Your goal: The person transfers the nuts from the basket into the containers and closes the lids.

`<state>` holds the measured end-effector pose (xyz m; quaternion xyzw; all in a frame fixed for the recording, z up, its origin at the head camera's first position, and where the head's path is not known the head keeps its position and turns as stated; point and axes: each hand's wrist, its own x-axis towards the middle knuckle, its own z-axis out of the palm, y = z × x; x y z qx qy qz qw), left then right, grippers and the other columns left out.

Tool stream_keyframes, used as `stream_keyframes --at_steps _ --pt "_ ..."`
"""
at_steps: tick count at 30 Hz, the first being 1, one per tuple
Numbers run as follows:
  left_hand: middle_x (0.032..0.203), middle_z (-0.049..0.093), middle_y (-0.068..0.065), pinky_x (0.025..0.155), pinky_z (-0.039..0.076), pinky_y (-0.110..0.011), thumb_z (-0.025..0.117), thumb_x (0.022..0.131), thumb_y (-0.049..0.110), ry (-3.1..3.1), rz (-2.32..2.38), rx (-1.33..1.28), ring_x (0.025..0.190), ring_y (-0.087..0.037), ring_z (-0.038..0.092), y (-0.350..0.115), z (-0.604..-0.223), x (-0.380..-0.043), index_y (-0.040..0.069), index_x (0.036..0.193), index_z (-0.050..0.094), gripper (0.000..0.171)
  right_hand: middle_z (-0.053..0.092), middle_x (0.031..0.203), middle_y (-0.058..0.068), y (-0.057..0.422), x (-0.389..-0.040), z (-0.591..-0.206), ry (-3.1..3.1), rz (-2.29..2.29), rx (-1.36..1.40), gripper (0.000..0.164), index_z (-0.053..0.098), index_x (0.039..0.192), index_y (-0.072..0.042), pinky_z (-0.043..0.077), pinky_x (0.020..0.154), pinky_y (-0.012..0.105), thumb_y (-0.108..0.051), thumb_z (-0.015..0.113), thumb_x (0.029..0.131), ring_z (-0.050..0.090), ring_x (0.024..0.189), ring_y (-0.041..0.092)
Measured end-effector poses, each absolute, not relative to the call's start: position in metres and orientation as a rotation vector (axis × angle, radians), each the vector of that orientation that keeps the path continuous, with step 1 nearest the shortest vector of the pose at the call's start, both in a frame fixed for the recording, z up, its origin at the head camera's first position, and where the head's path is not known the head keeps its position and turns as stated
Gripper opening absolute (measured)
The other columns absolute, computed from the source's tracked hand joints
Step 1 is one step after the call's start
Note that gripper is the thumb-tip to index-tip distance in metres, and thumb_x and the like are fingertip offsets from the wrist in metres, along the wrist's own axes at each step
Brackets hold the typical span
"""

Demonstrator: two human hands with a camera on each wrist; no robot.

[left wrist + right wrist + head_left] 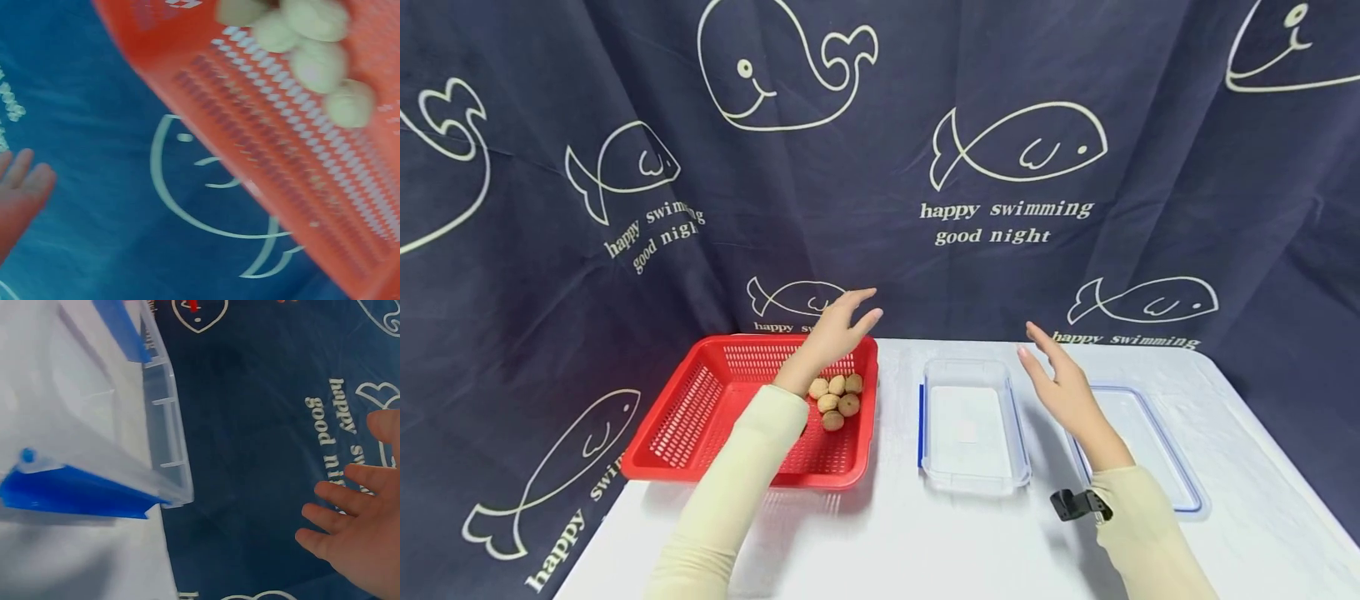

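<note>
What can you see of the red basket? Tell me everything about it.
The red basket is an open, roughly rectangular tub with rounded corners, a smooth rim and slotted walls; it looks like plastic. It sits upright on the left part of the white table, left of the clear box. At least six walnuts lie inside, grouped toward its right side. The left hand and its sleeve pass over it, hiding part of it; the hand shows no grip on it.

Tan nuts (pixel 828 403) (probably walnuts) cluster in the red basket (pixel 722 412).
</note>
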<state>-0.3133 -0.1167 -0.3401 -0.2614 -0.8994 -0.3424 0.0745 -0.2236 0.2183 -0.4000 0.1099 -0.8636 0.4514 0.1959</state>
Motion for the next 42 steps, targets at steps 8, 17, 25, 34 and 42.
stream_keyframes --at_steps 8,17,25,34,42 --pt "0.137 0.053 -0.016 0.104 0.041 -0.040 0.059 0.097 0.015 -2.526 -1.464 -0.812 0.124 -0.030 0.052 -0.153 -0.356 -0.332 0.003 0.135 0.052 0.041 0.042 0.142 0.029 0.222 -0.225 -0.418 -2.406 1.429 0.269 0.052 0.034 0.146 0.004 0.034 0.104 0.049 -0.022 0.046 0.103 0.040 0.130 0.046" --pt "0.130 0.056 -0.026 0.100 0.044 -0.041 0.064 0.091 0.001 -2.378 -1.735 -0.773 0.121 -0.033 0.054 -0.194 -0.373 -0.344 -0.003 0.133 0.053 0.044 0.041 0.144 0.027 0.226 -0.228 -0.438 -2.447 1.575 0.209 0.057 0.029 0.147 0.006 0.031 0.090 -0.001 -0.028 0.043 0.104 0.040 0.132 0.040" --pt "0.126 0.060 -0.021 0.090 0.050 -0.025 0.068 0.089 0.007 -2.419 -1.809 -0.627 0.107 -0.012 0.063 -0.225 -0.385 -0.345 0.002 0.130 0.058 0.042 0.040 0.146 0.022 0.227 -0.225 -0.456 -2.496 1.625 0.140 0.054 0.030 0.147 0.003 0.032 0.092 0.002 -0.026 0.044 0.104 0.041 0.131 0.037" --pt "0.121 0.065 -0.017 0.094 0.045 -0.024 0.069 0.088 0.006 -2.606 -1.767 -0.458 0.107 -0.010 0.063 -0.250 -0.401 -0.345 -0.001 0.123 0.063 0.036 0.038 0.146 0.026 0.223 -0.218 -0.469 -2.590 1.681 0.181 0.053 0.029 0.146 0.008 0.036 0.102 0.022 -0.011 0.049 0.100 0.038 0.133 0.041" --pt "0.124 0.063 -0.018 0.100 0.041 -0.035 0.068 0.088 0.005 -2.776 -1.731 -0.370 0.115 -0.021 0.057 -0.265 -0.420 -0.344 -0.001 0.124 0.063 0.036 0.035 0.146 0.029 0.224 -0.212 -0.473 -2.646 1.671 0.166 0.050 0.031 0.144 0.010 0.030 0.106 0.041 -0.009 0.048 0.100 0.035 0.134 0.042"
